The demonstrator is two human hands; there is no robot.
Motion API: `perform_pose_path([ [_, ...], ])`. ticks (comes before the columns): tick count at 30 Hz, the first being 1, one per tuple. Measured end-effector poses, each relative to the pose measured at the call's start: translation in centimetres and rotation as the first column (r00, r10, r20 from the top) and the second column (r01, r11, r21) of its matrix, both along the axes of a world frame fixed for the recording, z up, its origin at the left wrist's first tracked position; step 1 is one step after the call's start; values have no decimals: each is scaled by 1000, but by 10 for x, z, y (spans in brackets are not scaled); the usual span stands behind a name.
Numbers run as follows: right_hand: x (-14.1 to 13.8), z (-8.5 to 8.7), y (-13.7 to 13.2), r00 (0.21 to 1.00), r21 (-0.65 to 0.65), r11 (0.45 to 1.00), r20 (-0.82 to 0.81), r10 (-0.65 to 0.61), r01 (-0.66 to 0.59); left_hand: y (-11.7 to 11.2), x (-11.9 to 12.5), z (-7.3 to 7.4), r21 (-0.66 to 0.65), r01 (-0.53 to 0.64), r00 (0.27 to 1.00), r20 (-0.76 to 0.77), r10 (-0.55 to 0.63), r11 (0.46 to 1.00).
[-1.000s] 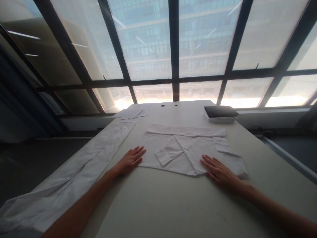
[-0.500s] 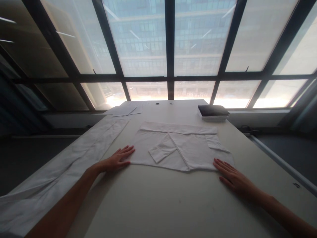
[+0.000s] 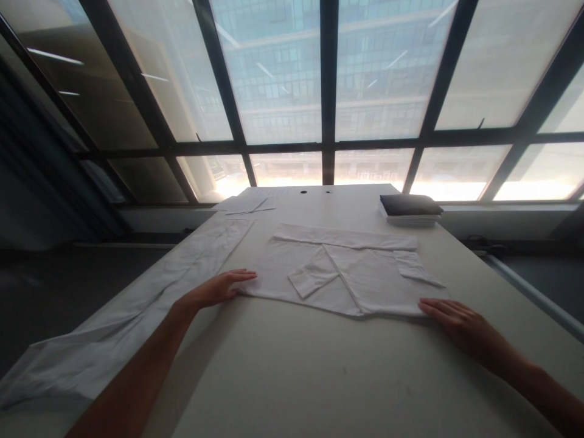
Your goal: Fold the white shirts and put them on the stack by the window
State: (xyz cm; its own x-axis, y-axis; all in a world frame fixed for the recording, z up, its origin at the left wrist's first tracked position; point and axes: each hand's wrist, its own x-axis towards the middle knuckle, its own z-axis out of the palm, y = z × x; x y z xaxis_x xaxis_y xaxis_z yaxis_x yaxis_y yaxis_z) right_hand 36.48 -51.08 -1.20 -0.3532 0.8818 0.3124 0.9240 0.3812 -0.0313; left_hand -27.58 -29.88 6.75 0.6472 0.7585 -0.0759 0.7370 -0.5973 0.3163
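Observation:
A folded white shirt [image 3: 314,286] lies flat on the table, with what looks like a sleeve [image 3: 314,271] turned across its middle. My left hand [image 3: 219,288] pinches the near left corner, thumb low by the hem and fingers above. At the near right corner, the closed fingers of my right hand [image 3: 465,325] grip the edge; the thumb is hidden beneath the hand. Between the two hands the hem runs along the tabletop.
More white cloth [image 3: 150,298] stretches along the left side of the white table [image 3: 292,377]. Sheets of paper [image 3: 250,204] lie at the far left. A stack of folded cloth [image 3: 410,210], dark on top, sits far right. Windows stand behind.
My hands have gone from lying flat on the shirt to gripping its near corners. The right hand has moved outward to the right. The view has turned slightly left.

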Motion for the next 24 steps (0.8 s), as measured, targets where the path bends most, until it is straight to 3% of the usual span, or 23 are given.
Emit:
perform_pose_path([
  [5, 4, -4, 4, 999, 110, 994, 30, 25, -28, 2, -3, 0, -12, 0, 997, 77, 1, 1000],
  [9, 5, -4, 4, 999, 118, 992, -3, 48, -47, 5, -5, -4, -78, 18, 992, 122, -8, 997],
  [15, 7, -6, 7, 996, 124, 992, -83, 41, -30, 14, -3, -18, -17, 0, 964, 267, 4, 1000],
  [17, 10, -7, 8, 993, 126, 991, -112, 48, -34, 15, -1, -20, -60, -15, 942, 334, 34, 998],
  [20, 21, -8, 7, 986, 115, 993, -157, 57, -39, 8, 3, -13, -168, -8, 922, 381, 72, 986],
  [24, 42, -11, 1, 960, 87, 996, -274, 56, -34, -10, 11, 7, -281, 21, 937, 341, 79, 959],
])
